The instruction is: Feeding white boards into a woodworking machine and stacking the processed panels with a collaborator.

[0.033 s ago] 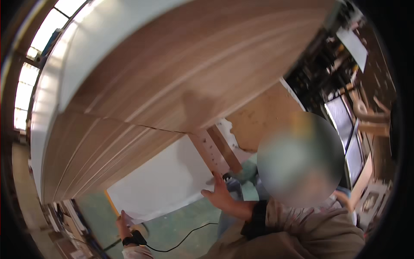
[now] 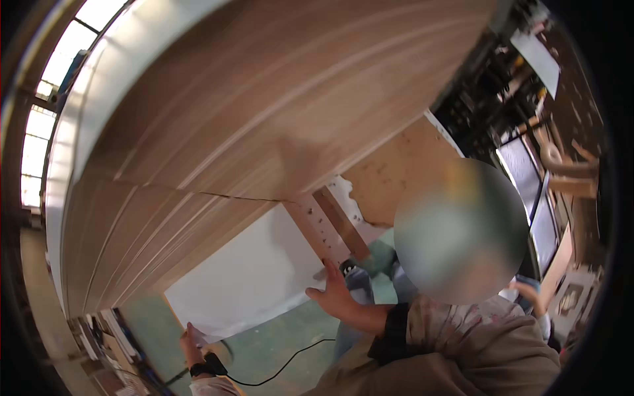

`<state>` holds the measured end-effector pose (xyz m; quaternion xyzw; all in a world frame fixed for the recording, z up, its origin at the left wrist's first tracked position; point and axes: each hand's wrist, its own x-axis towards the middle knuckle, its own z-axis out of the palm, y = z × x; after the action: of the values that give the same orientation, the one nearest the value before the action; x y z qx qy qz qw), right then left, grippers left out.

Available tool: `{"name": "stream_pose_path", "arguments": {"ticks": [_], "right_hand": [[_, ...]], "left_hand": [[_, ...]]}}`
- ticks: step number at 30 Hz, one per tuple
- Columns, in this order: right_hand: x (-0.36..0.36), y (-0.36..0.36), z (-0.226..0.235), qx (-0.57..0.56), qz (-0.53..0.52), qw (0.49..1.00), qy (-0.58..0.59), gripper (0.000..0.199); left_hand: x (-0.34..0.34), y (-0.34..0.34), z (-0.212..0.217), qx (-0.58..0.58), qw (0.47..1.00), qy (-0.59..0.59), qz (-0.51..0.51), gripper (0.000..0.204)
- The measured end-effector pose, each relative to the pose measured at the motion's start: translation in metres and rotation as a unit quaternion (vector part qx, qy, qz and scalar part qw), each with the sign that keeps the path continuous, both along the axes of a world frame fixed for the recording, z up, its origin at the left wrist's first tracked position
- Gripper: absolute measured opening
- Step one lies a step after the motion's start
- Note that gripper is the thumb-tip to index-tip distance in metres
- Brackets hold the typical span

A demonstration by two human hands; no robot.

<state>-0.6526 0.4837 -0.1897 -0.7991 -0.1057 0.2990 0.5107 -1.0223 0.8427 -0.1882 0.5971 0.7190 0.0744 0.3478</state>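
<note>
Gripping white panel (image 2: 244,270), 7 o'clock in view, by its 7 o'clock corner: left hand (image 2: 191,344), fingers closed. Right hand (image 2: 335,298) at its 4 o'clock edge, thumb spread from fingers; can't tell if gripping. Wood (image 2: 264,112) at 11 o'clock.
</note>
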Motion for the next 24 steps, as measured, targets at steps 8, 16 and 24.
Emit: {"name": "stream_pose_path", "arguments": {"ticks": [8, 16, 24], "right_hand": [[0.005, -0.028, -0.002, 0.027, 0.025, 0.990, 0.139, 0.086], [0.011, -0.030, 0.006, -0.002, 0.094, 0.984, 0.150, 0.097], [0.029, -0.036, 0.004, 0.004, 0.074, 0.989, 0.131, 0.096]], "left_hand": [[0.039, -0.031, 0.021, -0.005, 0.995, 0.031, 0.094, 0.044], [0.032, -0.032, 0.031, 0.010, 0.999, -0.028, 0.044, 0.035], [0.005, -0.055, 0.044, 0.092, 0.949, -0.003, -0.303, 0.037]]}}
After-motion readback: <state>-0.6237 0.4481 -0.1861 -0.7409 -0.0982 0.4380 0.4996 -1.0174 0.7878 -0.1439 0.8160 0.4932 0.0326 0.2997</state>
